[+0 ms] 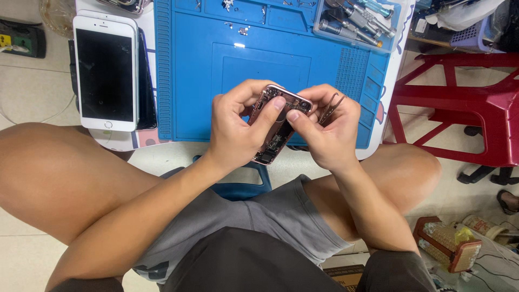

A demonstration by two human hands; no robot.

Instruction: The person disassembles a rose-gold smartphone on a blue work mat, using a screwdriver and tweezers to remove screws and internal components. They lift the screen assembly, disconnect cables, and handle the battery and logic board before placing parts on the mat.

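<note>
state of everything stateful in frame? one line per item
opened phone housing: screen off, internals exposed, held in both hands
left hand: gripping housing
right hand: on housing, tweezers tucked in it
white smartphone: screen dark, face up
screwdrivers: lying in tray

Opened pink-gold phone housing (275, 125), guts exposed, tilted on end between both thumbs, pinched at its top edge; thin metal tweezers (328, 108) tucked just right of that pinch.

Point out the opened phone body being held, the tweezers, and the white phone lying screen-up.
opened phone body (277, 135), head view, on its exposed inner parts between the hands.
tweezers (330, 106), head view, on the metal arms in the right hand.
white phone (105, 73), head view, on its dark screen.
</note>
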